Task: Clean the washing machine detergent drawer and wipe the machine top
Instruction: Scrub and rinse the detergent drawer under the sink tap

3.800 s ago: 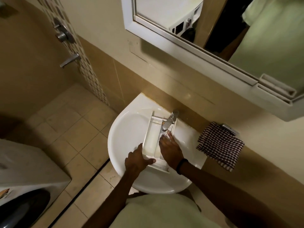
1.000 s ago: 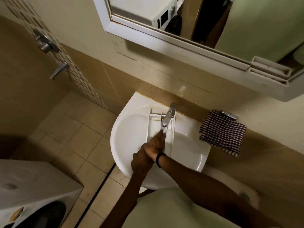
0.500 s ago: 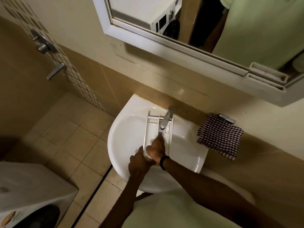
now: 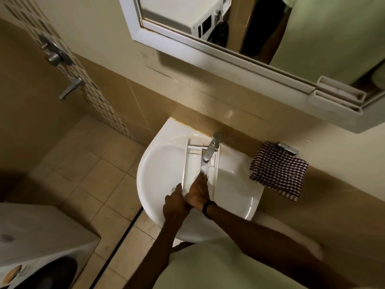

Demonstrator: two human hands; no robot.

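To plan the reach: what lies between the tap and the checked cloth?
Head view: only bare sink rim and brown wall tile lie between tap and cloth.

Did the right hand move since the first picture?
Yes. The right hand slid left across the detergent drawer: it was right of the faucet spout, and now sits just left of it, beside the left hand.

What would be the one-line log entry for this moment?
phase: drawer wash | detergent drawer: in sink, under faucet | left hand: grips drawer's near end | right hand: pressing inside drawer | checked cloth: hanging
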